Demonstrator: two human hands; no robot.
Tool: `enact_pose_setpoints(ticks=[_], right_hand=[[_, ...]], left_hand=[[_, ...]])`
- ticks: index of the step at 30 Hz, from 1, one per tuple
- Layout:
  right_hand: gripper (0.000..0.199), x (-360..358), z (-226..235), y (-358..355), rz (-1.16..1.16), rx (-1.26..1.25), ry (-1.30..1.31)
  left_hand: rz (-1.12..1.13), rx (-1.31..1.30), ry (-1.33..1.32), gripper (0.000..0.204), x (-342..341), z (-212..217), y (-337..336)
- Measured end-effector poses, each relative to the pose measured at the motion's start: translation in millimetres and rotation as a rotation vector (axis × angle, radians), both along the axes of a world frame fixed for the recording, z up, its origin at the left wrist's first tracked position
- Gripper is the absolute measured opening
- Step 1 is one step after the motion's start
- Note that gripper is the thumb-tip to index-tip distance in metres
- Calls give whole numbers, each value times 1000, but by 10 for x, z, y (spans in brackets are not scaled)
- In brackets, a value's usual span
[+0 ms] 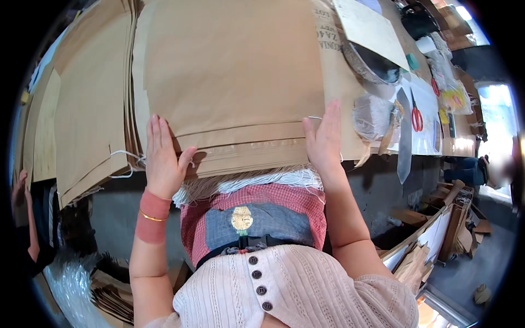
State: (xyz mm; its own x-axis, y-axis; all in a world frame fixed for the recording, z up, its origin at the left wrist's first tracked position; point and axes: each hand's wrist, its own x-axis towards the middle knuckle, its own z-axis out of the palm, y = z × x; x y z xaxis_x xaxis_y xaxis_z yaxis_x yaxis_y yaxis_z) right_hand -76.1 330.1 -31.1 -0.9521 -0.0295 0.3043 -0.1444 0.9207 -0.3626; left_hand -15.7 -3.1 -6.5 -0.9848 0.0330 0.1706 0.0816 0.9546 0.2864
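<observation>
A stack of large brown kraft paper sheets or bags [235, 65] lies before me, its near edges layered in steps. Flat along the left edge of this stack rests my left hand [164, 161], fingers stretched and thumb out over the paper. On the opposite edge, my right hand [324, 139] lies with fingers extended and thumb apart. Both hands touch the stack and grip nothing visible. Short bits of white cord show beside each hand. A bundle of white strings [257, 179] hangs across my lap, under the near edge of the stack.
Another brown paper stack [93, 104] with a white cord loop [123, 164] stands left. At right are a dark bowl [372, 63] under a white board [369, 30], a long blade [404, 136] and red-handled scissors [416, 117]. Other people show at far left and far right.
</observation>
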Motion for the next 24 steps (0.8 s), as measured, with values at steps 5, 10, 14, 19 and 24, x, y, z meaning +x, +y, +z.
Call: enact_pose_setpoints(ticks=[5,10,14,19,24], right_hand=[[43,-80,61,11,-72,263,66],[36,-146,46,113,-96,102,103],[36,-194,111,121,-82,184,178],[33,-218,35,142,144,84,222],[52,44,872,503,161,-1549,-523]], left_hand=[[38,99,15,66,7,-50,-19],[-13,149,10,63,-39,-55,-71],[-4,89,14,69,-39,-84,2],[13,281,43,68,18,-97,-53],[351,1244,-13,45,192,356,-14]])
